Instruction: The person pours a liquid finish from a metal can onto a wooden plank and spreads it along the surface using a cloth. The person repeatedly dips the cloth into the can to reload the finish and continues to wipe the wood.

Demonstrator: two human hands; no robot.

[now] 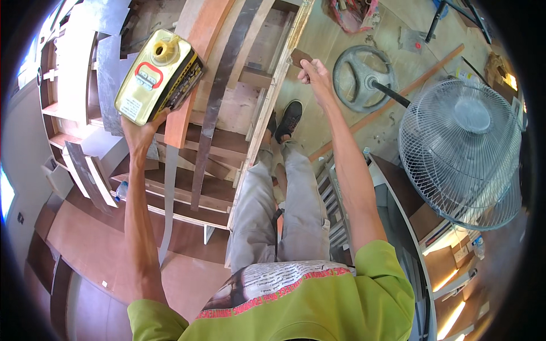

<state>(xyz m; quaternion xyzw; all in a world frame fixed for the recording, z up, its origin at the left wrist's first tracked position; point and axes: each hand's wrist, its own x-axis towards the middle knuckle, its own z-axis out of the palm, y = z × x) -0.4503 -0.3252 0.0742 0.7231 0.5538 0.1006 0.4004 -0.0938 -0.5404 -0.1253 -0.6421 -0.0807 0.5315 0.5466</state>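
Observation:
A rectangular metal can (129, 105) with an uncapped, stained spout and a red-edged handle on top is tilted over the wooden framework at the upper left. My left hand (142, 129) grips it from its near lower end; most of the fingers are hidden beneath it. Out to the right, my right hand (316, 78) pinches a small flat brown piece (298, 57) beside the frame's edge; its material is hard to tell. An orange-brown wooden board (177, 128) lies on the framework just right of the can.
Long dark strips (211, 113) cross the wooden framework (253, 116). A caged fan (463, 150) with a round base (364, 77) lies at right, near a long wooden strip (424, 77) on the floor. A plastic bag (355, 14) sits at the far side.

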